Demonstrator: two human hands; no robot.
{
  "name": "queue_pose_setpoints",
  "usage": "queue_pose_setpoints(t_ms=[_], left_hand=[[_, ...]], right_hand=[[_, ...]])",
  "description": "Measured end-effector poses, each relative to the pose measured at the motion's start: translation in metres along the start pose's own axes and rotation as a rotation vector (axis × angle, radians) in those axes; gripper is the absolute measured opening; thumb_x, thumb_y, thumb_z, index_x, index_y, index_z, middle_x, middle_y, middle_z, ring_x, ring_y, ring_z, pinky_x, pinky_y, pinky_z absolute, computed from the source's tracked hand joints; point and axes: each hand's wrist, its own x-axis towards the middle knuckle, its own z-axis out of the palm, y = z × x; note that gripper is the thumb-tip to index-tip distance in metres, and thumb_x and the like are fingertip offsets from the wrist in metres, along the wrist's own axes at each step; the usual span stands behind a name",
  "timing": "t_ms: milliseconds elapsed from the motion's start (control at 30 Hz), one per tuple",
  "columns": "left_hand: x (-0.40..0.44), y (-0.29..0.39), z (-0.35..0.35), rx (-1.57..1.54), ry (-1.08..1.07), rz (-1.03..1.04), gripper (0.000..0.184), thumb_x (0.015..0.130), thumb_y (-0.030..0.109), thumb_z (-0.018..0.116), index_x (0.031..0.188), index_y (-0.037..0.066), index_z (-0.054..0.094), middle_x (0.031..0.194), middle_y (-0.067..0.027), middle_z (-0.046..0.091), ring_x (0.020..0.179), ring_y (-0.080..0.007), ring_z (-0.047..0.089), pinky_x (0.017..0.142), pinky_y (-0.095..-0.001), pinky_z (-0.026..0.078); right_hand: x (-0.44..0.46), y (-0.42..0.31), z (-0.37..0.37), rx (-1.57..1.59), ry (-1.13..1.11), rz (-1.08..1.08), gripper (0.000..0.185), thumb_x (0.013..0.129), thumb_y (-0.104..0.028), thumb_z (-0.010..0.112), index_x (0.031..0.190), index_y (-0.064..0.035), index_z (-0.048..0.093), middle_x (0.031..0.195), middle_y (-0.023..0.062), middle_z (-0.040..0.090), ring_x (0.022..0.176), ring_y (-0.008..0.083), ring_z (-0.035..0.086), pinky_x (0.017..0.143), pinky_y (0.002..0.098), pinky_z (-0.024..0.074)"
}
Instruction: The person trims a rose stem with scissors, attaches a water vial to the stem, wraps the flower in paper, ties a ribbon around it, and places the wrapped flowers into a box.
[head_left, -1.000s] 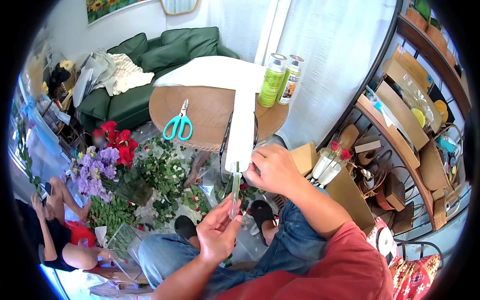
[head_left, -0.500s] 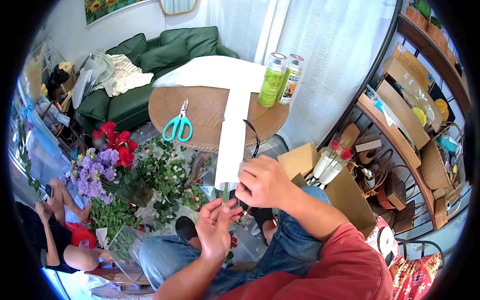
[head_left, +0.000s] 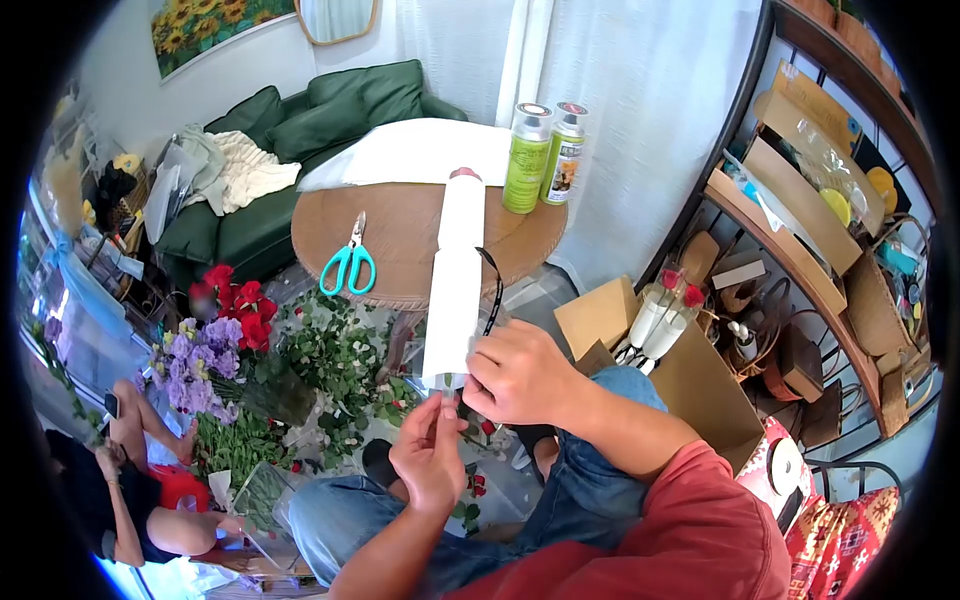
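left hand (head_left: 430,458) with its grip pinching a stem (head_left: 449,382), right hand (head_left: 522,374) pinching white paper (head_left: 455,300) around the flower (head_left: 464,174), over the table's (head_left: 400,235) near edge, scissors (head_left: 350,262) by the left edge

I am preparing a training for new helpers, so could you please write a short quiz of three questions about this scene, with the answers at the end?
1. Where are the left hand and the right hand now?
A) At the purple flowers
B) At the near end of the white sleeve
C) Inside the cardboard box

2. True or false: the teal-handled scissors lie on the wooden table.

3. How many tall cans stand on the table?

Key: 1. B; 2. True; 3. Two.
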Motion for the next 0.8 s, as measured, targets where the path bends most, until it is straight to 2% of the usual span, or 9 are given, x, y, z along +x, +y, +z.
queue_pose_setpoints(t_ms=[100,200,267,367,500,600,667,800], left_hand=[[0.006,0.004,0.001,0.092,0.033,-0.049,0.023,0.103,0.006,0.063,0.122,-0.008,0.063,0.109,-0.0152,0.074,0.083,-0.0133,0.069,0.075,-0.0266,0.056],[0.009,0.009,0.005,0.032,0.095,-0.074,0.016,0.102,0.005,0.064,0.114,-0.006,0.064,0.104,-0.0169,0.075,0.079,-0.0150,0.069,0.073,-0.0272,0.057],[0.009,0.016,0.010,-0.347,0.112,-0.127,0.013,0.100,0.004,0.065,0.111,-0.005,0.065,0.102,-0.0185,0.074,0.078,-0.0170,0.070,0.072,-0.0276,0.057],[0.007,0.019,0.004,-0.392,0.113,-0.089,0.011,0.099,0.001,0.066,0.108,-0.004,0.065,0.103,-0.0191,0.074,0.080,-0.0180,0.070,0.072,-0.0282,0.058],[0.010,0.007,0.010,-0.283,0.154,-0.045,0.011,0.097,0.001,0.069,0.106,-0.004,0.066,0.104,-0.0187,0.074,0.082,-0.0177,0.071,0.071,-0.0273,0.058],[0.015,0.011,0.012,-0.259,0.194,-0.033,0.012,0.095,0.002,0.072,0.104,-0.004,0.066,0.099,-0.0164,0.074,0.076,-0.0149,0.069,0.065,-0.0247,0.056],[0.017,0.018,0.009,-0.115,0.221,-0.070,0.012,0.094,0.004,0.075,0.100,-0.003,0.067,0.094,-0.0149,0.075,0.069,-0.0116,0.067,0.057,-0.0228,0.052],[0.024,0.016,0.005,-0.067,0.284,-0.086,0.013,0.092,0.004,0.078,0.093,-0.001,0.066,0.086,-0.0093,0.073,0.062,-0.0074,0.060,0.053,-0.0207,0.044]], right_hand=[[-0.002,0.003,0.001,-0.023,0.003,0.001,0.017,0.070,-0.011,0.074,0.068,-0.0061,0.058,0.067,0.0053,0.053,0.060,0.0242,0.057,0.057,0.0369,0.0439],[-0.005,0.005,0.002,-0.016,0.012,0.000,0.017,0.070,-0.011,0.074,0.068,-0.0065,0.058,0.067,0.0051,0.054,0.061,0.0239,0.058,0.057,0.0369,0.0441],[-0.005,0.007,0.003,0.007,0.026,0.007,0.017,0.069,-0.011,0.074,0.069,-0.0065,0.058,0.067,0.0050,0.054,0.061,0.0238,0.058,0.057,0.0368,0.0441],[-0.006,0.008,0.003,-0.009,0.027,0.012,0.017,0.068,-0.012,0.074,0.069,-0.0067,0.058,0.068,0.0050,0.054,0.061,0.0235,0.057,0.057,0.0366,0.0441],[-0.001,0.003,0.005,0.034,0.053,-0.013,0.017,0.068,-0.012,0.074,0.070,-0.0071,0.058,0.069,0.0046,0.053,0.062,0.0230,0.057,0.058,0.0363,0.0439],[0.003,0.001,0.008,0.034,0.045,-0.030,0.018,0.068,-0.013,0.074,0.070,-0.0073,0.057,0.069,0.0041,0.052,0.062,0.0224,0.056,0.059,0.0359,0.0433],[0.003,0.001,0.009,0.030,0.038,-0.029,0.018,0.068,-0.012,0.074,0.070,-0.0073,0.058,0.068,0.0038,0.050,0.062,0.0223,0.056,0.059,0.0358,0.0429],[0.003,-0.003,0.014,0.033,0.031,-0.041,0.017,0.068,-0.011,0.074,0.070,-0.0073,0.058,0.067,0.0039,0.051,0.062,0.0223,0.056,0.058,0.0357,0.0427]])
